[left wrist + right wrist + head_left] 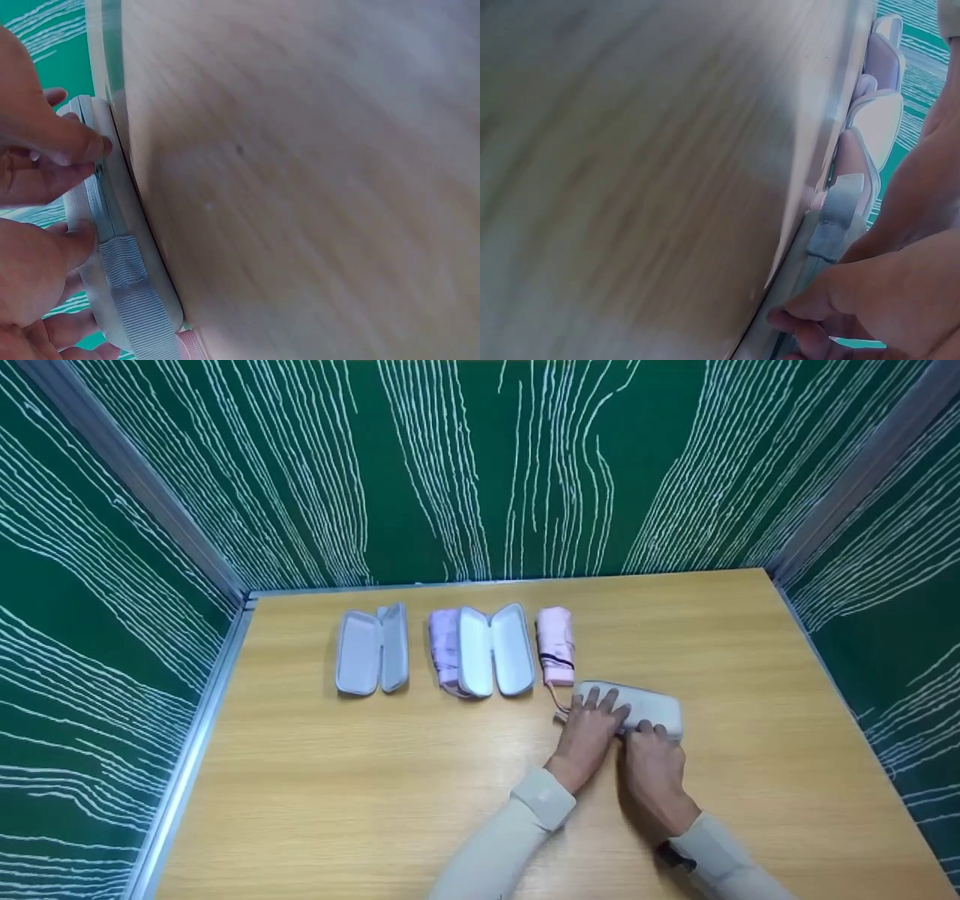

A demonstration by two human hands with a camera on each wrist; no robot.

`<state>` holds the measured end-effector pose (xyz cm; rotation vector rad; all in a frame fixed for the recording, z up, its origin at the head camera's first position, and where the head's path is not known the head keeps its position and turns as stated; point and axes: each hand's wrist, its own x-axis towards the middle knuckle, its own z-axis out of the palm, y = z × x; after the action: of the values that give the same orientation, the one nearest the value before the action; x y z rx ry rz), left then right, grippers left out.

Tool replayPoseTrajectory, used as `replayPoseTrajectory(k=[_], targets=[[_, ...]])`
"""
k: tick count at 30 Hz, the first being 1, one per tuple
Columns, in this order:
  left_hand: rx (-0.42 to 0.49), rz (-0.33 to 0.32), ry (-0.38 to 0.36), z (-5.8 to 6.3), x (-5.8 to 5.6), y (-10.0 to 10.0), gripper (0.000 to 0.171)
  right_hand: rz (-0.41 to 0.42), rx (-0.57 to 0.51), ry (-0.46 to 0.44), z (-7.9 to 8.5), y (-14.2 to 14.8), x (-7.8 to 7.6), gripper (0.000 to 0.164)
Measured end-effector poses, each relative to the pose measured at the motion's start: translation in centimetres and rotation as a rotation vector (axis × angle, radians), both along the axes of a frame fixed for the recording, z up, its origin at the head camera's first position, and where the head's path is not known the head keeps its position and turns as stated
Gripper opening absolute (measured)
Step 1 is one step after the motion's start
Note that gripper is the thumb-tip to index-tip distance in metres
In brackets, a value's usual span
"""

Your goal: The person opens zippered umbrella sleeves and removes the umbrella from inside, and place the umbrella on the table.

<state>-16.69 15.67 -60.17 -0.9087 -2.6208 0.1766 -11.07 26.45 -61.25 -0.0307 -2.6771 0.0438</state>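
A pale grey hard zip case (pixel 651 708) lies closed on the table, right of centre. My left hand (pixel 586 736) holds it, fingers spread over its top and thumb on the zip side by a ribbed fabric loop (pixel 139 289). At the zip along the near side, my right hand (pixel 655 769) pinches the small pull (pixel 98 171) between thumb and forefinger. Just beyond the case's left end lies a pink folded umbrella (pixel 556 641) with a dark band round it. Part of the case is hidden under both hands.
Two more zip cases, one grey (pixel 360 654) and one whitish (pixel 513 652), stand unfolded farther left. The whitish one partly covers a purple folded umbrella (pixel 444 643). Green walls with white lines surround the wooden table (pixel 360 810) at the back and sides.
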Motion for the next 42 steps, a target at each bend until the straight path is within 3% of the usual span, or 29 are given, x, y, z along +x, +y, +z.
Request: replayPoseTrajectory(k=[7,15,24,29,35,42], targets=[[-0.007,0.005,0.004,-0.2,0.1,0.1,0.035,0.009,-0.062,-0.074,0.1,-0.9,-0.2,0.006],[-0.038,0.012,0.042,-0.1,0.2,0.0,0.035,0.053,-0.094,-0.047,0.2,-1.5,-0.4,0.005],[-0.059,0.028,-0.081,0.2,-0.2,0.1,0.043,0.063,-0.288,-0.186,0.6,-1.0,-0.6,0.014],[-0.039,0.031,-0.092,0.1,-0.5,0.0,0.044,0.085,-0.356,-0.213,0.5,-0.7,-0.7,0.012],[0.028,0.025,-0.070,0.0,-0.7,-0.2,0.041,0.128,-0.359,-0.204,0.3,-0.5,-0.9,0.008],[-0.054,0.044,-0.083,0.1,-0.4,0.0,0.043,0.172,-0.347,-0.248,0.8,0.4,-0.7,0.009]])
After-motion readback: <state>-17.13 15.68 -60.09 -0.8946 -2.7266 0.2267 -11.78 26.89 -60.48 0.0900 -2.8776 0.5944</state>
